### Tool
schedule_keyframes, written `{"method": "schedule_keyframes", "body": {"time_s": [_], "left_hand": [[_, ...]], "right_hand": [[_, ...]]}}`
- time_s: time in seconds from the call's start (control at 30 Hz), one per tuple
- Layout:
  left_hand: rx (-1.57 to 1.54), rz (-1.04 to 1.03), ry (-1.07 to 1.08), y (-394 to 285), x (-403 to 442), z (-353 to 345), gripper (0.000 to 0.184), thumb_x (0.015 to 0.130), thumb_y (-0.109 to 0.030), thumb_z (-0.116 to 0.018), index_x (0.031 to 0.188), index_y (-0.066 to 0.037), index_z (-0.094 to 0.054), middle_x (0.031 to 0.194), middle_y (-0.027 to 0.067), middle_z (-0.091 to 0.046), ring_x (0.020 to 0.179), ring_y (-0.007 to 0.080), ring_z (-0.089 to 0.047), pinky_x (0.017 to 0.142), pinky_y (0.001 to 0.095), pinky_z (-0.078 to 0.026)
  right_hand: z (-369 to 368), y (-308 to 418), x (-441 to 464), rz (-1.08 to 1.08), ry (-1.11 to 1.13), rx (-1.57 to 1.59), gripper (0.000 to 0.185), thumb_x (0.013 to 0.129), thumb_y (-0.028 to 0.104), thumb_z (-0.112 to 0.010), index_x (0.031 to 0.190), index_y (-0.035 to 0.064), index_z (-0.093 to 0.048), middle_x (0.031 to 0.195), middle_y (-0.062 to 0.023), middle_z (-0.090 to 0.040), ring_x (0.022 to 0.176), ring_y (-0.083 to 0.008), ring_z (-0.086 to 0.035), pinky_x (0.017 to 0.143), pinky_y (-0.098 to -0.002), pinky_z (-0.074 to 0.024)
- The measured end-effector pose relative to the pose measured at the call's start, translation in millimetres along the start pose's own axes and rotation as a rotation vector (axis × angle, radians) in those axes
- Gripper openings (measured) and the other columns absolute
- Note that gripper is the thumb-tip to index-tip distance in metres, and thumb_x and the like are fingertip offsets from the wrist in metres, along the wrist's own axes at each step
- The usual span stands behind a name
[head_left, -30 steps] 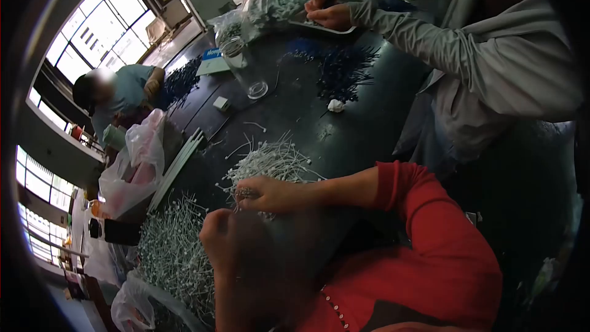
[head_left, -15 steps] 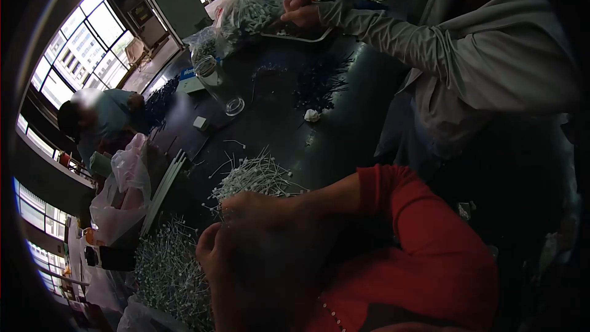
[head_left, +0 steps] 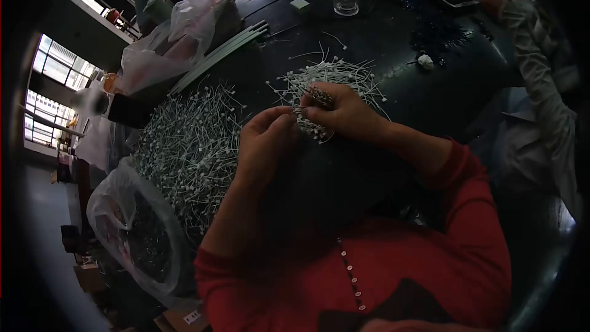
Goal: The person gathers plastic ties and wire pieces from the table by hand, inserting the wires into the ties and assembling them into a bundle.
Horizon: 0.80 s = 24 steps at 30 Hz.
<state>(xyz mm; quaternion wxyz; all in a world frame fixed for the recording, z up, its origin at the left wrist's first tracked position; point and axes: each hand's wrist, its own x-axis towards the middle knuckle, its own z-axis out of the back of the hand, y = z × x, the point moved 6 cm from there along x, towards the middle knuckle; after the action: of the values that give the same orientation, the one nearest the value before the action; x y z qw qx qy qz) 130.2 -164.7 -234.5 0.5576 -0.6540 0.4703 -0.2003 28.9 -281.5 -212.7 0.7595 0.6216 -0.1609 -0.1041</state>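
My right hand (head_left: 347, 110) is closed around a tight bundle of short wires (head_left: 321, 97), whose brownish, metallic-looking ends stick up out of the fist. Thumb and fingertips of my left hand (head_left: 261, 144) are pinched together just beside my right thumb; what lies between them is too small to make out. Right behind and under my hands is a pile of short white wires with small white plugs (head_left: 338, 77). A larger heap of similar white wires (head_left: 190, 147) spreads over the table left of my left hand.
Long pale strips (head_left: 224, 55) and a pinkish plastic bag (head_left: 178, 40) lie at the back left. An open clear bag (head_left: 166, 203) hangs at the left edge. Farther back are a white block (head_left: 300, 4), a clear glass (head_left: 345, 6), dark wires (head_left: 439, 37) and a co-worker's sleeve (head_left: 534, 55).
The view has swung left and down, so the table's things appear farther up and right. My hands have come together, and the bundle in my right hand now shows.
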Motion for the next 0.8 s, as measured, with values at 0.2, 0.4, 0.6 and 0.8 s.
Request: {"method": "schedule_keyframes", "body": {"time_s": [0.2, 0.4, 0.6, 0.8], "left_hand": [[-0.07, 0.001, 0.017, 2.9, 3.3, 1.4, 0.019, 0.087, -0.007, -0.061, 0.105, 0.0, -0.058, 0.093, 0.0075, -0.065, 0.078, 0.0123, -0.063, 0.072, 0.0235, -0.053], [-0.103, -0.005, 0.062, 4.2, 2.7, 2.2, 0.019, 0.087, -0.007, -0.063, 0.104, 0.0, -0.059, 0.092, 0.0085, -0.065, 0.077, 0.0136, -0.063, 0.072, 0.0242, -0.053], [-0.135, 0.037, 0.097, 7.6, 3.8, 3.0, 0.019, 0.088, -0.008, -0.061, 0.106, -0.001, -0.06, 0.093, 0.009, -0.066, 0.078, 0.0147, -0.064, 0.073, 0.0259, -0.054], [-0.168, 0.046, 0.112, 8.5, 3.7, 4.2, 0.02, 0.089, -0.009, -0.061, 0.107, 0.0, -0.06, 0.092, 0.0088, -0.066, 0.078, 0.0149, -0.065, 0.073, 0.0264, -0.055]], "right_hand": [[1.5, 0.1, 0.4, 0.123, -0.064, -0.19, 0.01, 0.084, 0.01, -0.063, 0.089, 0.0035, -0.058, 0.074, -0.002, -0.055, 0.064, -0.0072, -0.052, 0.058, -0.0233, -0.0442], [-1.2, -0.2, 0.0, 0.25, -0.118, -0.267, 0.013, 0.083, 0.012, -0.064, 0.087, 0.002, -0.058, 0.063, -0.0058, -0.056, 0.057, -0.0136, -0.055, 0.054, -0.0304, -0.0439], [0.6, -2.6, 1.7, 0.147, -0.045, -0.268, 0.014, 0.087, 0.014, -0.062, 0.084, 0.0023, -0.055, 0.065, -0.007, -0.055, 0.06, -0.0131, -0.054, 0.055, -0.031, -0.0426], [-0.7, 3.8, 0.0, 0.17, -0.047, -0.313, 0.014, 0.086, 0.016, -0.063, 0.088, 0.0034, -0.057, 0.067, -0.0079, -0.057, 0.061, -0.0146, -0.055, 0.057, -0.0315, -0.0435]]}}
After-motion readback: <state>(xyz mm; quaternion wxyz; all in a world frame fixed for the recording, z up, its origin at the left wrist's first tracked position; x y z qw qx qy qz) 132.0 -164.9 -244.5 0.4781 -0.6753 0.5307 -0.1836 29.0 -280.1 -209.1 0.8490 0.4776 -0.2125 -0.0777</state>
